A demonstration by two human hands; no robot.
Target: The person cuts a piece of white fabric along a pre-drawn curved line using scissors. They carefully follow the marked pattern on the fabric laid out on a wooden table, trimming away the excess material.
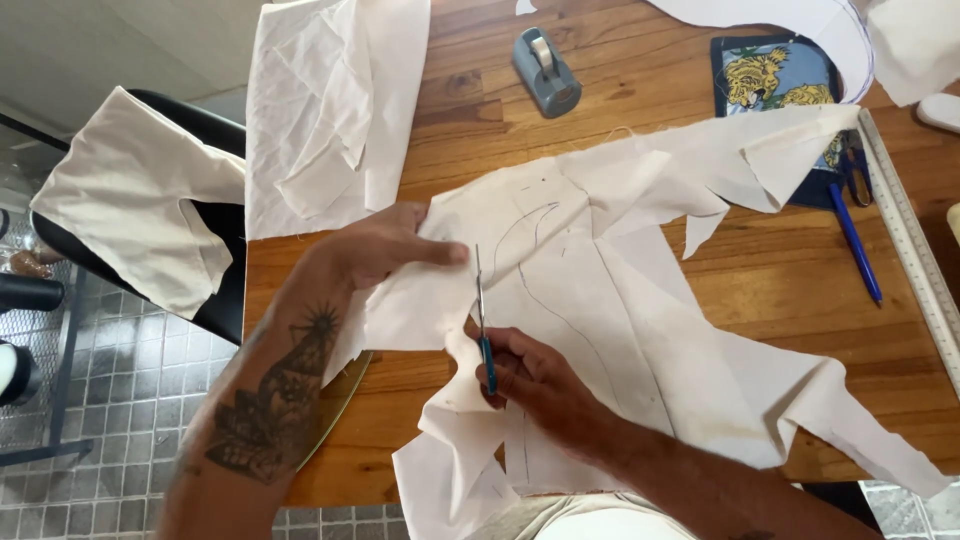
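On the wooden table (pixel 640 75): a big piece of cream fabric (pixel 600 300) spread flat, with curved pen lines drawn on it, and I'm cutting into it near the front edge.

Left hand (pixel 375 250): fingers and thumb pinched together on a fold of the fabric just left of the blades, holding it up a bit off the table.

Right hand (pixel 535 380): fingers closed through the blue handles of the scissors (pixel 482 320), blades pointing away from me, nearly together as far as I can tell, with cloth on both sides.

Risk 1: my left thumb sits really close to the blade tips. If I push forward without sliding that hand back, I'd guess that's a nick.

Risk 2: the fabric is bunched and folded under my right wrist, so I could catch a second layer and cut something I didn't mean to.

Risk 3: the drawn curve bends off to the right of the blades. Holding the cloth lifted probably skews it, so the cut could drift off the line.

Risk 4: a lot of cloth hangs off the table edge toward me; its weight might drag the piece mid-snip.

Other stuff: tape dispenser (pixel 547 72) at the back, blue pen (pixel 855 243) and long ruler (pixel 915 250) to the right, more cut pieces (pixel 320 110) back left, one draped on a black chair (pixel 130 200).
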